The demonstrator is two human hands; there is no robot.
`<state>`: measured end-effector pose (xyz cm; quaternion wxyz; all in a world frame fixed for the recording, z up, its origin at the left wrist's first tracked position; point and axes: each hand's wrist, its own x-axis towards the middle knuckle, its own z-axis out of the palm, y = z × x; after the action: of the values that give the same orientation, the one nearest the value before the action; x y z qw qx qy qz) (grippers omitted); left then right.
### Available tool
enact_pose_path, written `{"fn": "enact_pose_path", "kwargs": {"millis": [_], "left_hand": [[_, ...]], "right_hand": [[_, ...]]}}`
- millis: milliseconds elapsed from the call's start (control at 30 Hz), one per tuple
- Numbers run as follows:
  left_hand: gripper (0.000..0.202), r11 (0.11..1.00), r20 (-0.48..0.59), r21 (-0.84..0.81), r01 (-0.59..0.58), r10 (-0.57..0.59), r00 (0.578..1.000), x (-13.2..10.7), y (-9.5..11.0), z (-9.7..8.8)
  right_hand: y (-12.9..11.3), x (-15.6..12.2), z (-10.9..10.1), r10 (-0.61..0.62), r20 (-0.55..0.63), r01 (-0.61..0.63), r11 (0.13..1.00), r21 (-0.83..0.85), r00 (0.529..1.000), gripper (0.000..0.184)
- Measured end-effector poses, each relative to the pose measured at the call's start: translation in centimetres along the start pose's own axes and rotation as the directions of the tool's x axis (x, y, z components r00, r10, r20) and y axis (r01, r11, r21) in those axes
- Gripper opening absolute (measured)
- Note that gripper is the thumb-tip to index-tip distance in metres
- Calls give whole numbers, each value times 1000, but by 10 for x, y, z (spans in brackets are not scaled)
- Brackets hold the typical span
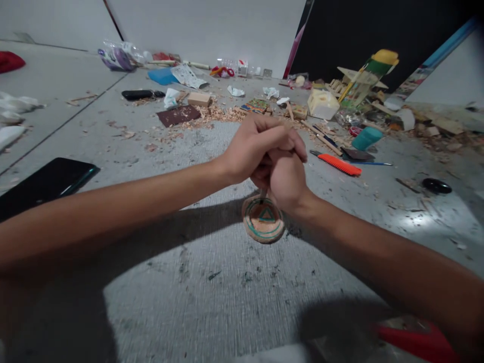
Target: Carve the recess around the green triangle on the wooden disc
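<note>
A small round wooden disc (264,233) lies on the grey floor, marked with green rings and a green triangle. Over its far edge both hands are clasped together. My right hand (288,176) is closed in a fist around a thin tool (263,193); only a short lower piece shows, reaching down to the disc's upper part. What kind of tool it is, I cannot tell. My left hand (251,146) is closed over the top of the right fist, fingers wrapped across it. Whether the left fingers also touch the tool is hidden.
Wood shavings (223,113) lie beyond my hands, near brown sandpaper (179,115) and a wooden block (199,99). An orange-handled cutter (340,165) is to the right, with a teal object (367,138) behind it. A black phone (53,179) rests at left.
</note>
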<state>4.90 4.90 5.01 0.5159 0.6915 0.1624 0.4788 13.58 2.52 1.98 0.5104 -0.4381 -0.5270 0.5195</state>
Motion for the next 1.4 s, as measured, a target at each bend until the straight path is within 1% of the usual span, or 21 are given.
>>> {"fn": "enact_pose_path", "kwargs": {"millis": [67,133,267,400,467,533,600,633,667,700,767,867,967,1067,1100,1133,1167,1233,1300,1333,1400], "left_hand": [[25,998,-62,-14,65,-66,996,3,-11,-9],[27,987,-89,-32,156,-158,983,4,-21,-17],[31,949,-47,-80,305,-309,950,5,-40,-31],[30,943,-15,-72,326,-328,945,11,-50,-35],[30,952,9,-64,298,-298,954,12,-46,-34],[29,969,33,-65,237,-236,971,11,-32,-29],[24,980,60,-72,187,-183,981,7,-12,-21],[21,982,87,-75,172,-165,982,4,-1,-16],[18,987,132,-82,138,-127,983,2,11,-11],[15,994,159,-65,91,-80,984,0,22,-6],[13,999,149,-6,51,-49,988,-2,40,3],[15,998,232,57,29,-42,972,-2,52,10],[23,997,351,43,65,-76,933,-1,49,3],[49,992,415,-14,127,-110,903,-7,37,-15],[57,990,420,13,142,-134,897,-11,33,-21],[61,985,447,94,146,-173,878,-17,28,-27],[65,965,481,227,131,-228,847,-24,23,-32],[81,863,539,506,-12,-305,785,-41,14,-37],[94,732,579,653,-194,-318,750,-58,7,-36],[92,699,578,676,-233,-307,756,-65,4,-33],[86,669,532,708,-225,-296,793,-73,2,-28]], "right_hand": [[-2,11,8,29,-29,-28,999,34,999,43],[-2,19,15,73,-55,-70,995,67,996,43],[0,29,21,191,-75,-182,977,112,979,45],[-4,34,17,267,-39,-259,955,143,963,50],[-10,30,14,279,5,-277,948,157,960,51],[-15,22,9,276,51,-281,944,171,960,51],[-20,9,3,220,96,-234,954,185,971,51],[-22,2,-1,160,127,-182,964,193,979,51],[-23,-6,-5,31,164,-65,977,204,986,51],[-25,-12,-9,-28,181,-12,977,215,983,51],[-28,-23,-16,-93,208,46,975,219,974,51],[-33,-32,-25,-144,243,96,976,197,959,48],[-36,-34,-30,-212,266,170,970,172,940,47],[-39,-34,-34,-250,279,214,965,152,927,38],[-40,-34,-36,-260,290,223,962,156,921,36],[-42,-35,-39,-269,304,226,959,168,914,35],[-44,-36,-42,-276,320,230,957,174,906,35],[-48,-41,-50,-297,339,266,954,136,893,34],[-48,-46,-61,-314,333,325,946,26,889,33],[-47,-49,-66,-317,332,350,936,-42,888,33],[-45,-53,-76,-325,331,390,908,-152,886,34]]}}
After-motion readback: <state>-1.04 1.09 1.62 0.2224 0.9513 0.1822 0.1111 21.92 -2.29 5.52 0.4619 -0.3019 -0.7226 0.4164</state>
